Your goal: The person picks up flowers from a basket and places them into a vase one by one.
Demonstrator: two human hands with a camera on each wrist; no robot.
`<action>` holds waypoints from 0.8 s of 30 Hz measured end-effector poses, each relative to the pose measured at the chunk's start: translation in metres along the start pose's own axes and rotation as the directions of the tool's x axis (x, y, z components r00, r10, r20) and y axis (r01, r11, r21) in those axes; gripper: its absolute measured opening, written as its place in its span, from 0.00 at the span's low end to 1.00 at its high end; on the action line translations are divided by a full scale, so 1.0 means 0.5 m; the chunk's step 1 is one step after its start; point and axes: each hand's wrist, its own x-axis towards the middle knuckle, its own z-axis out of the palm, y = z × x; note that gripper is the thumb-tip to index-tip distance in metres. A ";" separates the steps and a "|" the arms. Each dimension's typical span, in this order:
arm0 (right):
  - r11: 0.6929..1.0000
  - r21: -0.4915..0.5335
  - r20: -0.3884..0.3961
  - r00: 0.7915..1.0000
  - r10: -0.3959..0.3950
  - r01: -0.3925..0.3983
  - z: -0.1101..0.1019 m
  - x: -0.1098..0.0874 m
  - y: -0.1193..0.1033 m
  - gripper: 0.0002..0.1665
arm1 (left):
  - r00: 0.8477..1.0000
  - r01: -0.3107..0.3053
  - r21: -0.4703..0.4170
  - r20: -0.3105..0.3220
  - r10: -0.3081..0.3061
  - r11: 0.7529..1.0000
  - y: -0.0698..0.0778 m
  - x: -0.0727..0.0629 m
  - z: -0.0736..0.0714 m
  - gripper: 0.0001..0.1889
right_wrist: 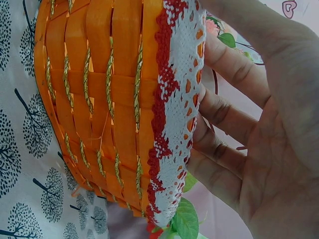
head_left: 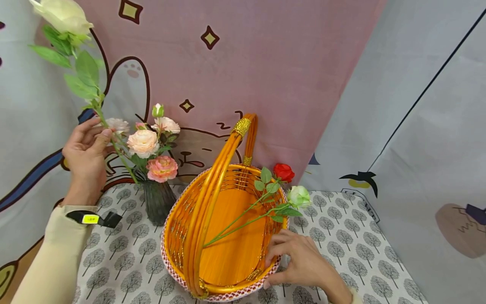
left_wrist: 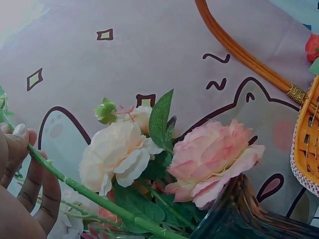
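My left hand (head_left: 88, 145) pinches the green stem (left_wrist: 94, 198) of a tall white rose (head_left: 66, 17) between thumb and fingers. Its bloom rises to the upper left, while the stem slants down to the mouth of a dark ribbed glass vase (head_left: 157, 204). Several peach and pink flowers (head_left: 162, 169) fill the vase. My right hand (head_left: 298, 258) holds the near right rim of an orange woven basket (head_left: 231, 261), fingers over the inside and thumb outside. Red and white lace trim (right_wrist: 174, 99) edges the rim under those fingers.
A red rose (head_left: 284, 172) and a pale green-white rose (head_left: 298, 196) lean over the basket's right rim, their stems inside. The basket's tall handle (head_left: 212, 181) arches over it. A tree-print cloth (head_left: 125, 257) covers the table, and a printed curtain (head_left: 288, 76) hangs behind.
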 end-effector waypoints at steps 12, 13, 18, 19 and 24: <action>1.000 0.016 0.009 1.000 0.006 -0.006 0.000 0.000 0.001 0.15 | 0.999 -0.014 -0.081 -0.052 0.010 0.997 0.001 0.009 -0.011 0.24; 1.000 0.017 0.009 1.000 0.008 -0.008 0.000 -0.001 0.001 0.15 | 0.998 -0.015 -0.082 -0.054 0.010 0.997 0.001 0.009 -0.010 0.24; 1.000 0.014 0.005 1.000 -0.003 0.003 0.000 0.000 0.003 0.15 | 0.998 -0.039 -0.077 -0.061 0.034 0.996 0.003 0.006 -0.009 0.24; 1.000 0.013 0.005 1.000 -0.006 0.006 0.000 0.000 0.004 0.15 | 0.997 -0.044 -0.075 -0.059 0.039 0.996 0.003 0.005 -0.009 0.23; 1.000 0.009 0.007 1.000 -0.002 0.002 0.001 0.000 0.005 0.15 | 0.998 -0.044 -0.057 -0.037 0.042 0.997 -0.002 0.003 -0.012 0.23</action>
